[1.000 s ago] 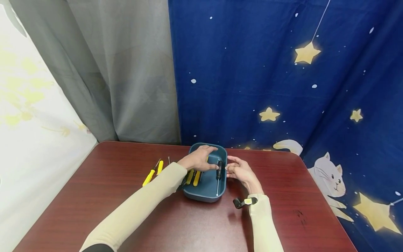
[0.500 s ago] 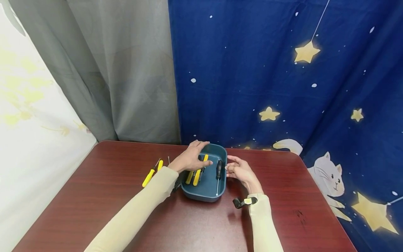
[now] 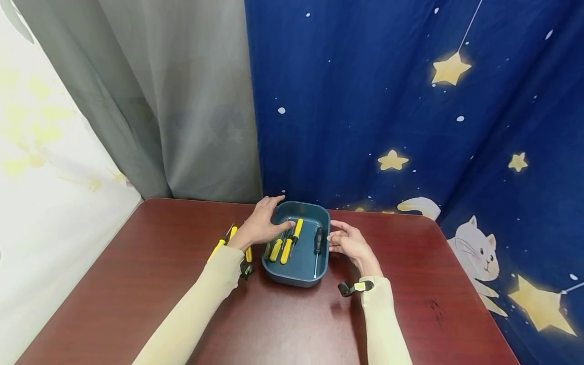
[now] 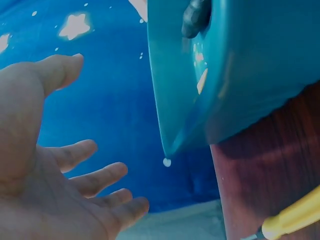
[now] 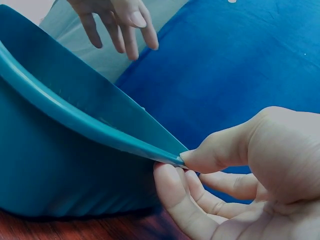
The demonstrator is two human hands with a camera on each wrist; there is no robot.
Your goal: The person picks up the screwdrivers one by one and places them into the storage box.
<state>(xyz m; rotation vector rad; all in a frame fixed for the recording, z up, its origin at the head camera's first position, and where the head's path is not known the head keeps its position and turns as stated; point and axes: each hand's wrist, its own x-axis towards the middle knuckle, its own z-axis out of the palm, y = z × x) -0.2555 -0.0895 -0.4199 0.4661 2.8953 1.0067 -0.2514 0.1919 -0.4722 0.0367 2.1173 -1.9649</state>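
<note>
A dark blue rectangular box (image 3: 294,280) stands on the table. Inside it, a black-handled screwdriver (image 3: 318,240) lies along the right side, with several yellow-handled screwdrivers (image 3: 286,251) at the left. My right hand (image 3: 353,247) pinches the box's right rim between thumb and fingers, as the right wrist view shows at the rim (image 5: 120,140). Over the left rim hovers my left hand (image 3: 261,224), fingers spread and holding nothing; the left wrist view shows its bare palm (image 4: 55,190). Partly behind that hand, more yellow-handled screwdrivers (image 3: 248,254) lie on the table.
The box sits near the far edge of the reddish-brown table (image 3: 283,329). Behind it hang a grey curtain (image 3: 205,126) and a blue star-patterned curtain (image 3: 342,126). A white patterned cloth (image 3: 55,203) hangs at the left.
My left hand has moved left and away from over the box's middle, uncovering the yellow-handled screwdrivers inside. The right hand has stayed on the rim.
</note>
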